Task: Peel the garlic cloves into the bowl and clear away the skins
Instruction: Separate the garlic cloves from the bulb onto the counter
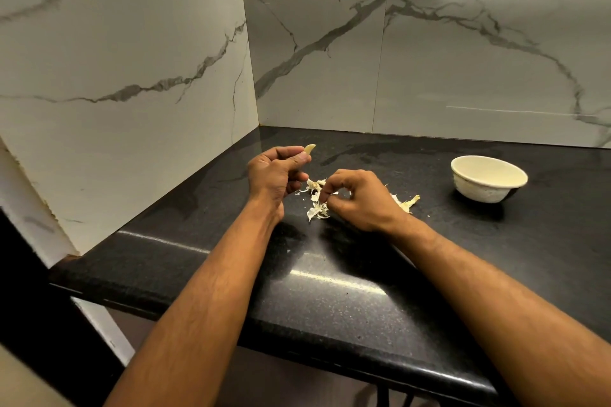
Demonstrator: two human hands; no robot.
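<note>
Peeling looks under way. The left hand [276, 172] pinches a bare clove [309, 149] at its 1 o'clock. The right hand [358, 200] pinches skins [318, 206] on the counter [330, 291]. Next, the clove likely goes to the bowl [488, 178], at 3 o'clock, well apart.

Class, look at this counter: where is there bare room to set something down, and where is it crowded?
Free: the black counter between the forearms toward the front edge; the back strip along the marble wall behind the bowl; the gap between bowl and skins.
Crowded: the middle, where the left hand holds a garlic clove and the right hand pinches among loose skins.
</note>
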